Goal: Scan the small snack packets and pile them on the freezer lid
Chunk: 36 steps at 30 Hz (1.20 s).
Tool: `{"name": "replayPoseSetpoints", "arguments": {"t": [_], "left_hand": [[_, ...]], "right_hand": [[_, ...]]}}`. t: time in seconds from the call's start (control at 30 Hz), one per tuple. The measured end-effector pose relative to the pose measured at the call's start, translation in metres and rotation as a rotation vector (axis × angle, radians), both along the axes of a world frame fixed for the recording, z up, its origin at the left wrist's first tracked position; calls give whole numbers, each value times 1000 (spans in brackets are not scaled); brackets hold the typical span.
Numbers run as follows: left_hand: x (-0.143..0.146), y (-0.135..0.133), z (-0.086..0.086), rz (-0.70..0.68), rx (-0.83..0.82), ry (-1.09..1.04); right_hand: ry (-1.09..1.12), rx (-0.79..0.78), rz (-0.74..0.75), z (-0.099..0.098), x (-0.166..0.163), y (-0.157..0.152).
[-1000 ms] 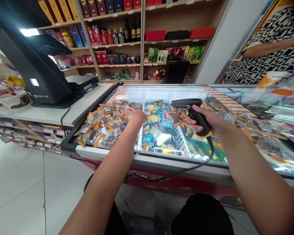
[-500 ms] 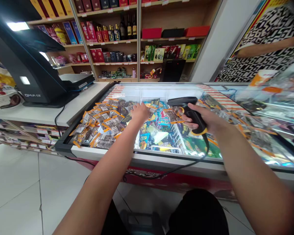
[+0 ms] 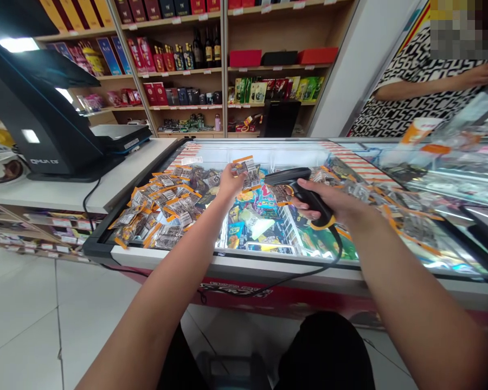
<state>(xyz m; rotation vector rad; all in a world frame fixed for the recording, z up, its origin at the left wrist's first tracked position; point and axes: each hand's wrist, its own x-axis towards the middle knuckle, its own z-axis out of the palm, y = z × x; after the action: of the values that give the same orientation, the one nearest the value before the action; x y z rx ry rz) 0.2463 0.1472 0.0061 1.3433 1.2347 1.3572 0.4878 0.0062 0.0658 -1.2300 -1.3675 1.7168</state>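
One packet pinched, left hand; likely scanner gripped, right hand.

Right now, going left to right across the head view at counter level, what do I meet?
Black checkout terminal → heap of orange-edged clear snack packets → left hand pinching a single orange-edged packet → black yellow-trimmed handheld scanner → right hand gripping it → person in black-and-white top.

One head-worn camera looks forward and down along both forearms. The left hand and right hand sit mid-frame, close over the freezer. Shelves stand well beyond them, and the floor lies below-left.
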Motion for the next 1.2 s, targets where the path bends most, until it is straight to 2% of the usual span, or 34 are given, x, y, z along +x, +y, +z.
{"name": "replayPoseSetpoints", "arguments": {"t": [0.17, 0.3, 0.37, 0.47, 0.53, 0.6, 0.7, 0.8, 0.93, 1.0, 1.1, 1.2], "left_hand": [[2, -1, 2, -31, -64, -70], [-1, -6, 8, -53, -93, 2], [-6, -12, 12, -55, -86, 152], [-16, -24, 20, -40, 27, 556], [-22, -33, 25, -132, 99, 854], [-23, -42, 29, -302, 119, 1045], [-18, -52, 31, -466, 183, 1156], [-9, -61, 30, -511, 281, 1235], [0, -70, 31, -578, 300, 1256], [-3, -69, 34, -481, 268, 1260], [-22, -56, 38, -134, 116, 1241], [-57, -32, 40, 169, -81, 1197]], "right_hand": [[31, 34, -11, 2, -3, -3], [23, 40, -8, 3, -2, -3], [14, 41, -19, 4, -1, -2], [8, 37, -65, 5, 1, -2], [13, 38, -92, 6, 2, -2], [18, 36, -92, 6, 2, -1], [19, 32, -69, 6, 3, 0], [30, 47, -58, 5, 3, 2], [17, 14, -36, 3, 6, 3], [20, 9, -57, 2, 6, 4], [46, 21, -99, 1, 6, 5], [25, 15, -105, 1, 6, 5]]}}
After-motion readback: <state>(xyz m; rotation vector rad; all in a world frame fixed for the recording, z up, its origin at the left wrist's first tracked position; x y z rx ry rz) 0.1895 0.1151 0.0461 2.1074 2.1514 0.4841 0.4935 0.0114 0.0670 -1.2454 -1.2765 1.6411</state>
